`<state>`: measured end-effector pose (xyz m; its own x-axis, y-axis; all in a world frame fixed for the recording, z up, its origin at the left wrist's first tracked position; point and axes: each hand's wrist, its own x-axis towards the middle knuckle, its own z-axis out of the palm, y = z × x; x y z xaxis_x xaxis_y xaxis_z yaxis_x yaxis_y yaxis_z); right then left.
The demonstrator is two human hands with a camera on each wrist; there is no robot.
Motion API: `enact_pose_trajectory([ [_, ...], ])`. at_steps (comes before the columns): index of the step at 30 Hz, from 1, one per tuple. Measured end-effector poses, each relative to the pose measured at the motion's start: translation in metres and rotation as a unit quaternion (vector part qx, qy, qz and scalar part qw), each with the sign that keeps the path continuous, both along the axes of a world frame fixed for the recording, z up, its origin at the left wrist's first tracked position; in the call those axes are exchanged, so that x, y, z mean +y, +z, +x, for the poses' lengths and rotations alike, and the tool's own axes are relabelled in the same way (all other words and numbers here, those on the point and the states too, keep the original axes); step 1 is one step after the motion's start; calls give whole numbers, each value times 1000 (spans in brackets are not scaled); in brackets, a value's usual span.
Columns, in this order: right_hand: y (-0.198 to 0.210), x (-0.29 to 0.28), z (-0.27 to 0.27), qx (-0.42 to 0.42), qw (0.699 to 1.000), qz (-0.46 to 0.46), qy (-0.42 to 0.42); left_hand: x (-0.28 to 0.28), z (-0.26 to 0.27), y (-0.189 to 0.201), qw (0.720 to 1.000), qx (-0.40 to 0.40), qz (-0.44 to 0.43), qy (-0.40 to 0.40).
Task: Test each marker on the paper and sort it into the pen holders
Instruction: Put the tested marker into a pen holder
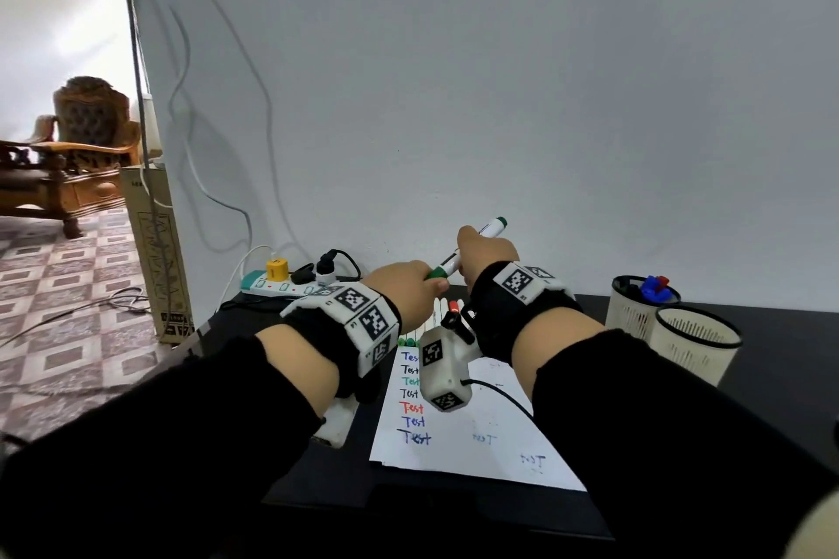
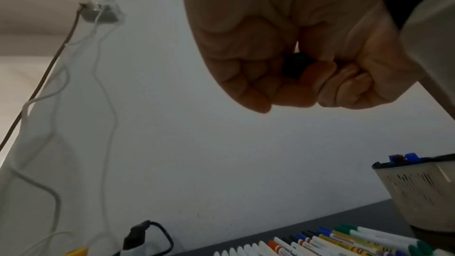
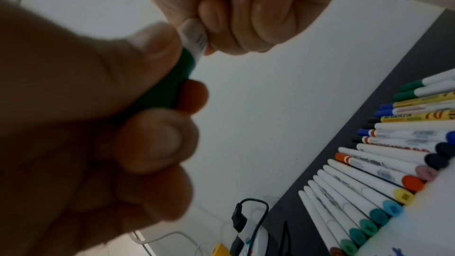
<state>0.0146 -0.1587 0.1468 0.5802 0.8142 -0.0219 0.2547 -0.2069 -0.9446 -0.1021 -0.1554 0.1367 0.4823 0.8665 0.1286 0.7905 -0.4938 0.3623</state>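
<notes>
Both hands are raised above the table [image 1: 772,331], holding one green marker [image 1: 472,247] between them. The right hand [image 1: 488,250] has its fingers [image 3: 248,7] curled tight round the white barrel, whose green end sticks out beyond the knuckles toward the wall. The left hand [image 1: 404,286] has its fingers [image 3: 157,139] and thumb closed round the green cap [image 3: 172,83] at the near end of the marker; the cap meets the barrel right between the two sets of fingers, and whether it is fully seated cannot be told. In the left wrist view the dark cap end [image 2: 294,66] shows inside the curled left fingers.

Below the fingers a row of markers [image 3: 384,164] lies side by side on the table, their caps touching the far edge of the paper [image 1: 458,436]. The paper lies nearer the person than the fingers, with "Test" written down its left side in blue, black, green and red. To the right of the right fingers stand two pen holders: the far pen holder [image 1: 633,313] with blue and red caps showing above its rim, and the near pen holder [image 1: 694,345] just beside it. To the left of the left fingers a power strip [image 1: 281,284] lies by the wall
</notes>
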Motion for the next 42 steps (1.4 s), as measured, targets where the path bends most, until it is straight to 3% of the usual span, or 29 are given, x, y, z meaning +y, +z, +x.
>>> enact_pose_trajectory([
  [2,-5,-3,1,47,997,43,42,6,-4,-5,990,-97,-95,-19],
  [4,-10,-6,-1,77,991,76,75,9,-9,-9,950,-214,-221,-55],
  [6,-14,-6,-3,56,994,67,72,8,-10,-11,927,-246,-277,-64],
  [9,-18,-4,-3,43,999,14,22,6,-2,-17,955,-170,-238,-55],
  [12,-20,-1,-3,56,998,-20,7,1,0,-13,996,21,-89,-26],
  [14,-21,1,-2,52,998,-36,4,-1,0,-11,994,108,-17,-28],
  [16,-24,3,-4,53,998,-39,10,-2,1,-14,989,141,22,-39],
  [17,-27,5,-6,60,998,-32,17,-1,1,-15,992,123,6,-36],
  [19,-34,6,-5,74,997,-3,28,4,-5,-20,992,3,-119,-39],
  [21,-36,3,10,92,995,21,16,5,-17,-24,960,-104,-250,-68],
  [23,-38,0,37,126,991,43,-22,7,-32,-28,948,-106,-292,-70],
  [26,-41,-2,53,137,987,57,-62,18,-46,-36,973,-56,-223,-35],
  [29,-49,3,42,112,992,21,-46,28,-42,-45,984,-28,-173,-39],
  [37,-84,-3,30,204,979,1,-11,34,-32,-76,987,-100,-119,31],
  [42,-112,-17,25,194,980,-40,-26,38,-31,-99,979,-155,-118,62],
])
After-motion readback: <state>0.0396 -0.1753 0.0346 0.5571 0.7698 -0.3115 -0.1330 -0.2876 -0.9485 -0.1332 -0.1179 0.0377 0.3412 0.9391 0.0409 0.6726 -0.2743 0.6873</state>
